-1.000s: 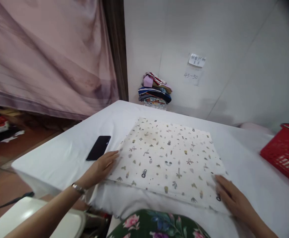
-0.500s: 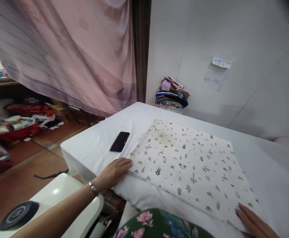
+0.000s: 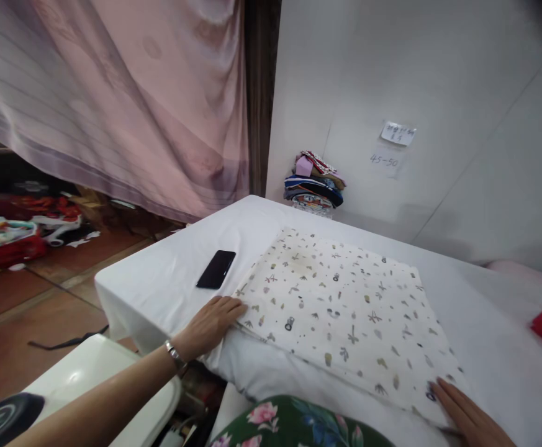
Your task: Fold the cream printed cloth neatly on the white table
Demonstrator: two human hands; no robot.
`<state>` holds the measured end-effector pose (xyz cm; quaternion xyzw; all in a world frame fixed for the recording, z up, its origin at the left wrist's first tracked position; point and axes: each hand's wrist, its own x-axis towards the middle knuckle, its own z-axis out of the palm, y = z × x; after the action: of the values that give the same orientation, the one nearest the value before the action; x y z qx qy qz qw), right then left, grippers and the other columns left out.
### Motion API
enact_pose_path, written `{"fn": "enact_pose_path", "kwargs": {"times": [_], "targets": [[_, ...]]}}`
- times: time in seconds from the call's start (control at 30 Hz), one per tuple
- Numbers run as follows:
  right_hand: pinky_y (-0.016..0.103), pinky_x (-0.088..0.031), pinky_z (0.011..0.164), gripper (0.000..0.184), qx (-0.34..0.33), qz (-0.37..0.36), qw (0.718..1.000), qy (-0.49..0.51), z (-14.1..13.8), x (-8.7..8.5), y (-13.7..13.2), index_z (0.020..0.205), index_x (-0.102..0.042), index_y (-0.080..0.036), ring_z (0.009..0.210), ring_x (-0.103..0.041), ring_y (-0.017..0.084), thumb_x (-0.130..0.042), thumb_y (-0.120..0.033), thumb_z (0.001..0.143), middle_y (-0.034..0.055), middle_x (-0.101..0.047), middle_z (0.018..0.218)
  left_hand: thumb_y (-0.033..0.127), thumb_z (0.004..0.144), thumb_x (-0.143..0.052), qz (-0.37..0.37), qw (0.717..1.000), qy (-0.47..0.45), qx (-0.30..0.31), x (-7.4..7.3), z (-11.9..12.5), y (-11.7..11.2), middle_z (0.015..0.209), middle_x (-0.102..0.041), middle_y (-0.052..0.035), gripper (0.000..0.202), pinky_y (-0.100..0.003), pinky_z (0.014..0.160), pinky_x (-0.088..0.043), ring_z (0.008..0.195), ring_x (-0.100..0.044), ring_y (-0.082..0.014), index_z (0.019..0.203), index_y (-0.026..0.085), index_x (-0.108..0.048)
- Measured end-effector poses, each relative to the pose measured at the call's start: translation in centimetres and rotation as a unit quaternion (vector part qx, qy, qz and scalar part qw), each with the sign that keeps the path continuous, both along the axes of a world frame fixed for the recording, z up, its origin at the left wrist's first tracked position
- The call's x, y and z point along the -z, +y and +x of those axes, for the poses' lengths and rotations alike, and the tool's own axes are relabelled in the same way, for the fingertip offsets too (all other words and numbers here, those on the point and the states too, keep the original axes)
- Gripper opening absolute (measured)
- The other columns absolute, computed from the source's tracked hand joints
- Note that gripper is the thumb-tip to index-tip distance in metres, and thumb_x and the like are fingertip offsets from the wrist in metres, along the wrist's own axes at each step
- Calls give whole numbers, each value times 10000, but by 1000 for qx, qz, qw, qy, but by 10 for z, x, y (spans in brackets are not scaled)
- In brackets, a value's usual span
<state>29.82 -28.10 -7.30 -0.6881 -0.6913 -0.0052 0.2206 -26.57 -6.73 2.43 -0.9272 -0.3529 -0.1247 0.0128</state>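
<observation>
1. From my remote seat I have 1 patterned cloth (image 3: 345,310) spread on the white table (image 3: 144,273), lying between the fingers of the 2 hands and stretching away ahead of them.
2. The left hand (image 3: 212,323) has its fingers side by side on the cloth's near left corner. The thumb is hidden, so I cannot tell whether they pinch the edge; I read the touch as steadying that corner.
3. The right hand (image 3: 470,413) rests straight fingers, close together, on the near right corner, clamped on nothing that I can see. Placed that far apart, the 2 hands probably help the near side lie smooth.
4. Just beyond the left fingers, apart from the cloth, lies a phone (image 3: 216,269), presumably set aside within reach.
5. Well ahead of all the fingers, a pile of clothes (image 3: 315,180) stands by the wall (image 3: 359,81), likely stacked to save room.
</observation>
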Motion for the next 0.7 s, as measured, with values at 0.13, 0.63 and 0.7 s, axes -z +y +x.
{"fn": "enact_pose_path", "kwargs": {"times": [0.13, 0.63, 0.7], "targets": [[497, -464, 901, 843, 25, -24, 999, -18, -15, -13, 0, 1251, -276, -589, 1092, -527, 292, -477, -168, 548, -55, -523, 1248, 24, 810, -366, 11, 1000, 2, 22, 1, 8, 2, 1130, -570, -64, 466, -384, 940, -349, 1043, -502, -190, 1214, 221, -489], [411, -553, 719, 559, 51, 29, 998, -30, -16, -56, -34, 1113, -488, -597, 876, -643, 265, -533, -261, 668, 7, -662, 1001, 48, 743, -387, 91, 990, -95, 55, -29, -17, 16, 831, -672, 1, 334, -284, 823, -456, 799, -618, -147, 879, 242, -623], [386, -560, 699, 552, 45, 29, 998, -32, -16, -64, -41, 1105, -479, -608, 835, -655, 253, -555, -289, 662, -12, -676, 965, 62, 690, -398, 37, 991, -119, 42, -32, -28, 19, 849, -680, 18, 378, -238, 761, -482, 806, -630, -140, 899, 268, -637]]}}
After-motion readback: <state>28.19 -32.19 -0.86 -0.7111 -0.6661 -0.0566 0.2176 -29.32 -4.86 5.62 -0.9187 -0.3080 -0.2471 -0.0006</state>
